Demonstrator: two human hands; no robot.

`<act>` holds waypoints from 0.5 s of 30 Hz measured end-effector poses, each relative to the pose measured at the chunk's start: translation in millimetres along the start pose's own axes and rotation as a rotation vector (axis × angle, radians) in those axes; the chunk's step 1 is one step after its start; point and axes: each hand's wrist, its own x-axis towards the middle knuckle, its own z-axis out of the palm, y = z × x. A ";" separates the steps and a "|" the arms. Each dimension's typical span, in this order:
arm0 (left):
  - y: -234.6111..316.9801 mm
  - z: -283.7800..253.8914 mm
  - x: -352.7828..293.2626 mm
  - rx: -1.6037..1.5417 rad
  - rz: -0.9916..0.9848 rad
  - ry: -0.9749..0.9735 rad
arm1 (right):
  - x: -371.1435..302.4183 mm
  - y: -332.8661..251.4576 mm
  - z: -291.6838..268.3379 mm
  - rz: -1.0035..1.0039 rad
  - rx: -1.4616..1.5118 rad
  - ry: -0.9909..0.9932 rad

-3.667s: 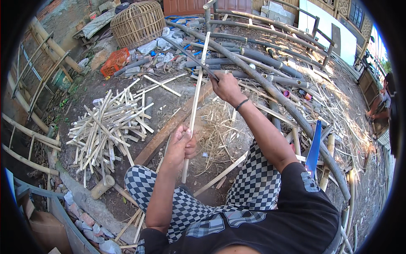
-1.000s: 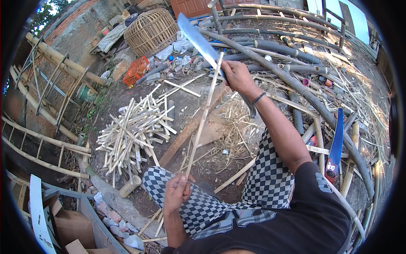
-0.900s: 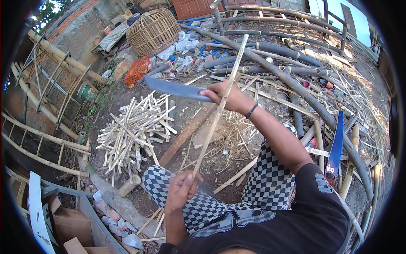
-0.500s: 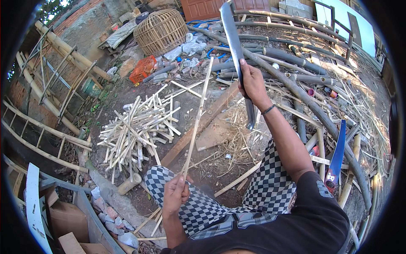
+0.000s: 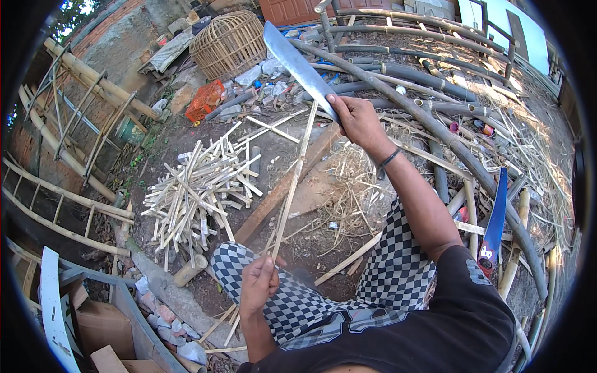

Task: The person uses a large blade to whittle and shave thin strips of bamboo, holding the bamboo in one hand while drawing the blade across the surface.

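Observation:
My right hand point(image 5: 359, 121) grips a machete by its handle, raised ahead of me. The wide steel blade of the machete point(image 5: 298, 67) slants up and to the left, its lower part close to the top end of a long bamboo strip; whether they touch I cannot tell. Near my left knee, my left hand point(image 5: 260, 286) is closed round the lower end of that bamboo strip point(image 5: 292, 189). The strip stands tilted, in front of a brown wooden beam point(image 5: 267, 214) lying on the ground. A heap of cut bamboo sticks point(image 5: 196, 193) lies left of the beam.
Thin shavings point(image 5: 345, 196) cover the ground by the beam. A blue hand saw point(image 5: 494, 217) leans at my right, near long bamboo poles point(image 5: 448, 140). Farther off are an orange crate point(image 5: 205, 101) and a woven bamboo cage point(image 5: 229, 45). A bamboo ladder point(image 5: 68, 196) stands at left.
The machete has swung from nearly upright to leaning left, its blade now by the strip's top. My right hand has shifted slightly left and down. My left hand keeps its hold.

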 end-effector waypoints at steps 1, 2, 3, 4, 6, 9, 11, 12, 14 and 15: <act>0.1 0.2 0.2 -0.017 -0.009 0.011 | -0.2 1.3 1.7 -0.077 -0.071 -0.006; -0.1 1.2 0.6 -0.018 -0.011 0.011 | -1.7 2.4 -0.1 0.000 -0.034 -0.048; -0.4 2.4 0.5 -0.011 -0.005 0.009 | -2.3 -0.5 -2.2 0.002 -0.034 -0.050; -0.9 3.0 0.1 -0.004 0.000 0.007 | -1.7 -2.1 -4.0 0.011 -0.031 -0.035; -1.9 2.9 -0.6 -0.009 -0.002 0.003 | 3.0 -2.3 -8.5 0.093 -0.010 -0.013; -2.1 0.6 0.8 -0.018 -0.005 0.002 | 0.4 -2.2 -2.7 -0.006 -0.061 -0.057; -2.2 0.0 1.9 -0.021 -0.004 0.009 | 0.7 -4.1 -1.6 0.043 -0.037 -0.075; -3.8 2.4 1.7 -0.008 0.002 0.020 | 0.3 -1.9 -2.9 0.046 -0.029 -0.071; -4.2 3.7 3.5 0.004 0.010 0.030 | 4.2 6.2 -3.1 0.043 0.015 -0.035; -3.8 4.1 4.5 -0.003 0.009 0.020 | 3.3 4.0 -2.9 0.044 0.015 -0.039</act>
